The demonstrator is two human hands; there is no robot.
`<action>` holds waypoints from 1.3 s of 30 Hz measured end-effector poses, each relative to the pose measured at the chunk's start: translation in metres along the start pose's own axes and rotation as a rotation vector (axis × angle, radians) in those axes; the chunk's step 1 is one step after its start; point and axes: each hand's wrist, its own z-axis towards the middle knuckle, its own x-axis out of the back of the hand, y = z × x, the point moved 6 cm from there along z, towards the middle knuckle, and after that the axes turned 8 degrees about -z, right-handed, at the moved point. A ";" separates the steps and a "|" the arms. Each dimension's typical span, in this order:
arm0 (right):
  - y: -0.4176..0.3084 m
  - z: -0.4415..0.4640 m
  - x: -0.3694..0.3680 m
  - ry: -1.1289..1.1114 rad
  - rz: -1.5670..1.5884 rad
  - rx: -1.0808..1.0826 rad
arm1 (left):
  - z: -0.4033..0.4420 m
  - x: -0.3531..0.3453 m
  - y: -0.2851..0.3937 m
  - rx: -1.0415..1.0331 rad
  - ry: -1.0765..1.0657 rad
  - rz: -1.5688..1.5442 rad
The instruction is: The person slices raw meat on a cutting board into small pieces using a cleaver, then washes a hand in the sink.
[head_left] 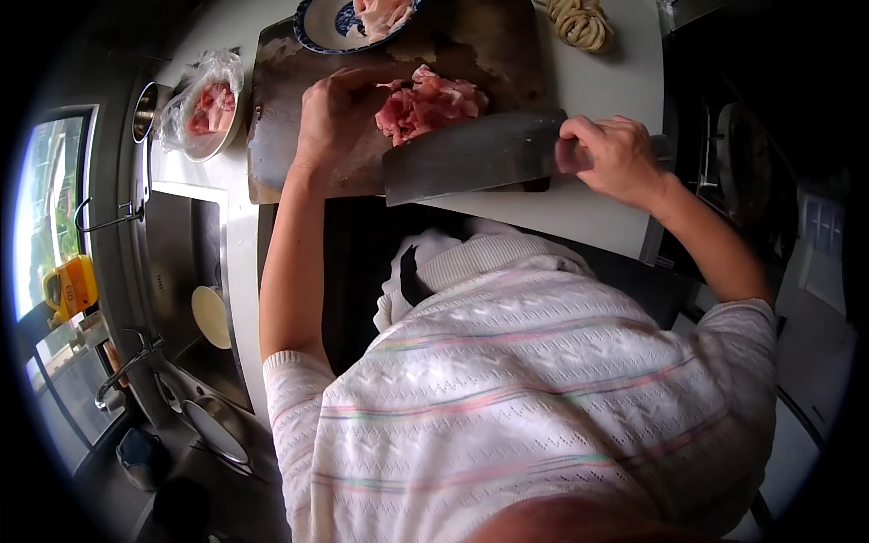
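A cleaver point(471, 158) with a broad dark blade is in my right hand point(615, 158), whose fingers are closed round its handle. The blade lies flat-side up along the near edge of the dark cutting board point(290, 163), just below a heap of cut raw meat point(430, 104). At the left side of this heap is my left hand point(330, 118), its fingers bent but apart, reaching towards the meat. Whether the fingertips touch the pieces is hard to see. A blue-and-white plate point(317, 27) with pale raw meat point(382, 16) stands at the board's far edge.
Left of the board stands a bowl point(204, 149) with meat and a plastic bag point(222, 68). A coiled pale bundle point(579, 23) lies at the far right of the counter point(625, 90). The sink point(186, 271) is at the left, a dark stove point(738, 163) at the right.
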 end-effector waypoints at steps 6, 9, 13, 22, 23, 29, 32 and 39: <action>0.045 -0.029 -0.015 0.000 0.106 -0.472 | -0.069 0.042 -0.054 0.387 0.275 -0.080; 0.056 -0.033 -0.034 0.013 0.195 -0.587 | -0.084 0.037 -0.058 0.378 0.232 0.060; 0.061 -0.036 -0.045 -0.034 0.411 -0.725 | -0.054 0.007 -0.040 0.092 0.172 0.258; 0.064 -0.030 -0.049 -0.007 0.532 -0.757 | -0.014 -0.049 -0.025 -0.058 -0.096 0.426; 0.074 -0.032 -0.057 0.019 0.515 -0.748 | -0.014 -0.059 -0.033 0.028 -0.031 0.286; 0.084 -0.008 -0.091 0.102 0.475 -0.632 | -0.033 -0.044 -0.008 0.125 0.009 0.227; 0.075 0.002 -0.093 0.030 0.358 -0.571 | -0.056 -0.009 -0.003 0.115 0.132 0.143; 0.034 0.028 -0.079 -0.238 -0.004 -0.447 | -0.170 0.116 -0.055 0.239 0.613 0.084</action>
